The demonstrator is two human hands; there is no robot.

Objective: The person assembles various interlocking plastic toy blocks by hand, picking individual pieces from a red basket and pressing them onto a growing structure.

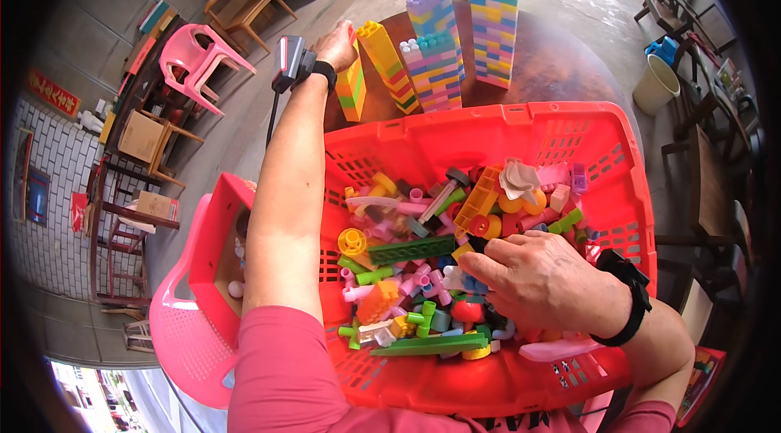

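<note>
At the far side, my left hand (335,46) is closed round the top of a narrow yellow, green and orange toy-block tower (351,93) standing on the round table. Next to it rises a yellow and red block tower (389,67). Farther right are pastel towers, the tallest (493,22) at the right end. My right hand (533,277) is inside the red basket (480,128), low over mixed plastic pieces. Its fingers are curled, and whatever they pinch is hidden. Close to its fingertips lies a dark green block strip (413,250).
The basket's rim stands between me and the towers on the brown table (561,51). A pink chair (183,327) with a red box (215,258) is at my left. Another pink chair (199,63), wooden furniture and a pale bin (656,85) stand around.
</note>
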